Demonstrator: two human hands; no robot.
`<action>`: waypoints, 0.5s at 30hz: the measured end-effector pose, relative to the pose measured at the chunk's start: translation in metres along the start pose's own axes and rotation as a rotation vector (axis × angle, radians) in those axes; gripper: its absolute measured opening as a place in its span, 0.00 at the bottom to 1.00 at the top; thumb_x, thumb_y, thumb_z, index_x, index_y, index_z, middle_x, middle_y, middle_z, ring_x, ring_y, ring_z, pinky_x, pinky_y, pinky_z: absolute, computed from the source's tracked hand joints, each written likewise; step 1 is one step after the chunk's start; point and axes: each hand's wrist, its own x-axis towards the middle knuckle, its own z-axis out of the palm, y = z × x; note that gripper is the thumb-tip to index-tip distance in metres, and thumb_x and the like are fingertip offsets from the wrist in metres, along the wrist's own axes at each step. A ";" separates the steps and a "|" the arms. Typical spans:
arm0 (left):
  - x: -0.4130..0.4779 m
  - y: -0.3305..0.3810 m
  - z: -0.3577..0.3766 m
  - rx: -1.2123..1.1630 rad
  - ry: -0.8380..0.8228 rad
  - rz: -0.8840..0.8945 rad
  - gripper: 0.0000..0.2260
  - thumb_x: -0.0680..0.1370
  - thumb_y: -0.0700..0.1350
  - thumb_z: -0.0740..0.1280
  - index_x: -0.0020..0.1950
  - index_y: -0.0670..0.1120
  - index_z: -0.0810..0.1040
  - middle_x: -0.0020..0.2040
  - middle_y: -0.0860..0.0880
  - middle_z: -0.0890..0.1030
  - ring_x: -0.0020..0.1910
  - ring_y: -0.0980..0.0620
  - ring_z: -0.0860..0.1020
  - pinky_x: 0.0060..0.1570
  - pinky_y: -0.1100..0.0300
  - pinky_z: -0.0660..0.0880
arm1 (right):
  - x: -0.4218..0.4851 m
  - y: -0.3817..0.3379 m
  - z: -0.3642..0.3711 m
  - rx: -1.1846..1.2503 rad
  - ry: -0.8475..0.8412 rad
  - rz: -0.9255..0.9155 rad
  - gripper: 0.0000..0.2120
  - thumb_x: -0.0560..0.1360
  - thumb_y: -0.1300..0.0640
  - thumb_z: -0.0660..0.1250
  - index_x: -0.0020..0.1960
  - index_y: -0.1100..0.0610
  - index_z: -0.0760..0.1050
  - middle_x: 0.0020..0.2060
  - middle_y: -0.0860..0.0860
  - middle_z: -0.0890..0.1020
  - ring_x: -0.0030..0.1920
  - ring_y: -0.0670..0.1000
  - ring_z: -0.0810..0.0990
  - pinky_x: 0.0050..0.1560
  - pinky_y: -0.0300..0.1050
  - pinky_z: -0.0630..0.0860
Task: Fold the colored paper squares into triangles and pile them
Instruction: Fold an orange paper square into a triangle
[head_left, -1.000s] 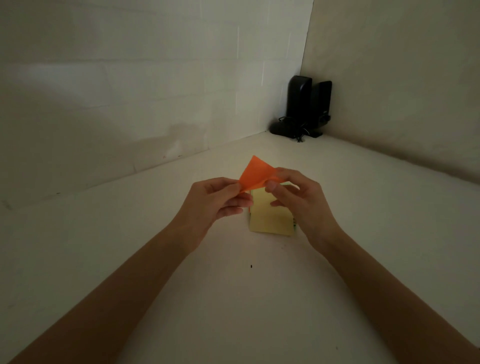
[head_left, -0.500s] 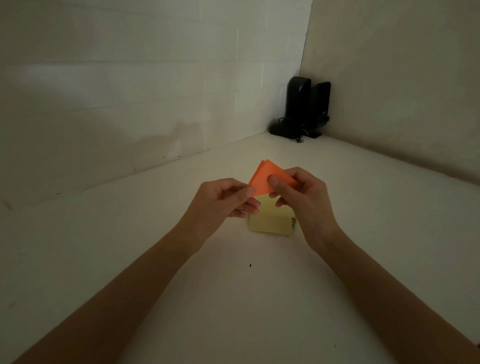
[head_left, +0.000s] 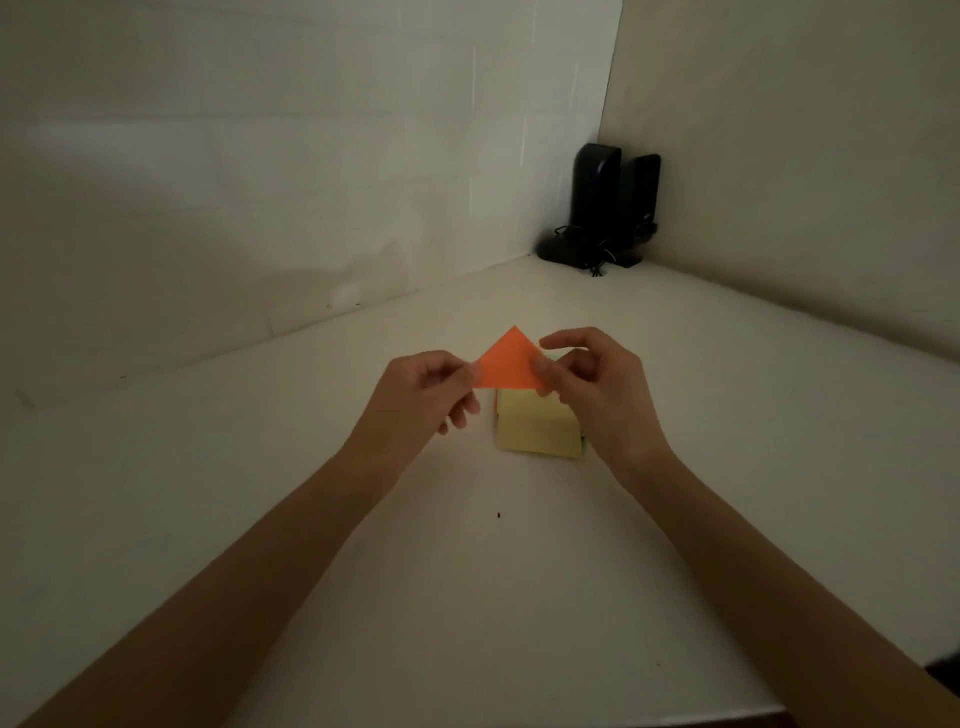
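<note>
A: Hands?
B: Left hand (head_left: 415, 395) pinches orange triangle (head_left: 506, 361) at its 8 o'clock corner; right hand (head_left: 597, 384) pinches the 4 o'clock corner.
A: Location?
B: Held over yellow paper stack (head_left: 535, 428) on surface (head_left: 519, 597), apex at 12 o'clock.

Both of your arms are uncovered: the bare left forearm (head_left: 234, 587) and the bare right forearm (head_left: 753, 571) show skin from the near edge of the view to the wrists. Your left hand (head_left: 421, 395) and right hand (head_left: 597, 395) are bare too (a short thumbnail shows on the right one).
</note>
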 end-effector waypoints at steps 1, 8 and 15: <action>-0.003 -0.003 -0.002 0.145 0.013 -0.007 0.09 0.78 0.44 0.65 0.38 0.47 0.77 0.31 0.53 0.79 0.29 0.56 0.74 0.30 0.65 0.69 | -0.002 0.001 0.003 -0.126 -0.025 -0.023 0.06 0.75 0.56 0.68 0.51 0.53 0.75 0.31 0.47 0.80 0.33 0.43 0.76 0.36 0.31 0.70; -0.044 -0.031 -0.024 1.080 0.046 0.121 0.14 0.78 0.57 0.58 0.45 0.48 0.76 0.52 0.48 0.70 0.54 0.48 0.68 0.54 0.55 0.63 | -0.035 -0.003 0.041 -0.753 -0.275 -0.073 0.13 0.77 0.50 0.62 0.60 0.50 0.69 0.50 0.51 0.77 0.53 0.50 0.71 0.45 0.44 0.65; -0.045 -0.044 -0.027 0.997 0.006 -0.055 0.15 0.76 0.63 0.55 0.48 0.52 0.64 0.61 0.48 0.67 0.64 0.48 0.66 0.64 0.52 0.59 | -0.041 0.001 0.047 -0.996 -0.264 -0.008 0.26 0.72 0.34 0.60 0.60 0.52 0.68 0.57 0.52 0.70 0.59 0.55 0.66 0.57 0.49 0.62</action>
